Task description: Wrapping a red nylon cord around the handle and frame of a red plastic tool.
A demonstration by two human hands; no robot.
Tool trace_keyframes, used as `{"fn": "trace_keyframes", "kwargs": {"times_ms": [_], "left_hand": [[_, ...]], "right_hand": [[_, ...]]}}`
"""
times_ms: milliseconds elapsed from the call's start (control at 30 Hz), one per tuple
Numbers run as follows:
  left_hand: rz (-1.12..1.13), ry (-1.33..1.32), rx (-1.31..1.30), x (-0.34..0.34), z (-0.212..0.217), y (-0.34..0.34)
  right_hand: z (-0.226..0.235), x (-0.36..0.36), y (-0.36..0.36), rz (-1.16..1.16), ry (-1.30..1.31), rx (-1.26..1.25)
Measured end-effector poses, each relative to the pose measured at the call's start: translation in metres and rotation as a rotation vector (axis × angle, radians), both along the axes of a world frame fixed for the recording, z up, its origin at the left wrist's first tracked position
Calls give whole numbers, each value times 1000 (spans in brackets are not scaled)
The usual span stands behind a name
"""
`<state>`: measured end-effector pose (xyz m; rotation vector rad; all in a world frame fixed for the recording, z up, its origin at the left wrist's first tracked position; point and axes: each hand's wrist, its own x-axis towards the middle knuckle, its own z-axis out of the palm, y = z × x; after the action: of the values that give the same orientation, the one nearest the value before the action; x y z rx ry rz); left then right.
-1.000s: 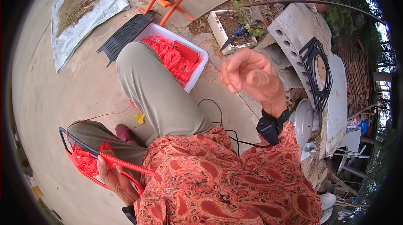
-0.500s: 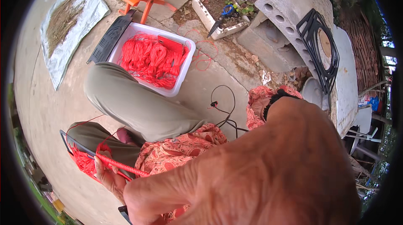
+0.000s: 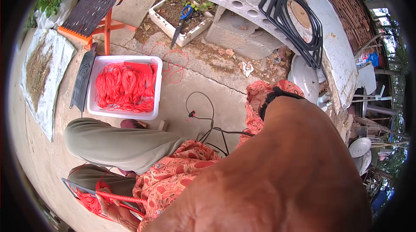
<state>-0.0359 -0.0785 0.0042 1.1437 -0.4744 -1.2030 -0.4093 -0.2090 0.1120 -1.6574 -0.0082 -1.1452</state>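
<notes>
At the lower left, my left hand (image 3: pixel 113 209) is closed round a dark frame (image 3: pixel 71 184), where red cord is wound tightly along one bar (image 3: pixel 123 198). A loose bundle of red cord (image 3: pixel 89 201) hangs at the frame beside the fingers, and a thin strand loops up over my knee. My right hand (image 3: pixel 260 175) fills the lower right, very close, showing its back; its fingers are hidden, so what it holds cannot be seen. A black band (image 3: pixel 275 95) and a patterned red sleeve (image 3: pixel 255 91) are at its wrist.
Ahead stands a white tub (image 3: pixel 123 114) of red cord hanks (image 3: pixel 125 87), beside a dark slotted panel (image 3: pixel 83 78) and an orange folding stool (image 3: pixel 91 13). Blue-handled scissors (image 3: pixel 181 22) rest on a white planter box (image 3: pixel 162 22). Black frames (image 3: pixel 299 28) lie on concrete blocks; a black cable (image 3: pixel 212 119) crosses the ground.
The view has shifted, so the tub, stool and planter sit farther left. My right hand covers more of the lower edge, and its thumb side no longer shows. My left hand keeps its hold.
</notes>
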Motion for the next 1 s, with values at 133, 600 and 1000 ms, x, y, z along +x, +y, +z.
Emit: {"fn": "trace_keyframes", "kwargs": {"times_ms": [133,600,1000], "left_hand": [[-48,-50,-35,-7,3,1],[329,89,176,53,-9,26],[477,130,100,42,-6,44]], "right_hand": [[0,-16,0,-11,3,-33],[-244,-143,-7,-1176,1337,544],[-222,-39,-59,-1045,1013,485]]}}
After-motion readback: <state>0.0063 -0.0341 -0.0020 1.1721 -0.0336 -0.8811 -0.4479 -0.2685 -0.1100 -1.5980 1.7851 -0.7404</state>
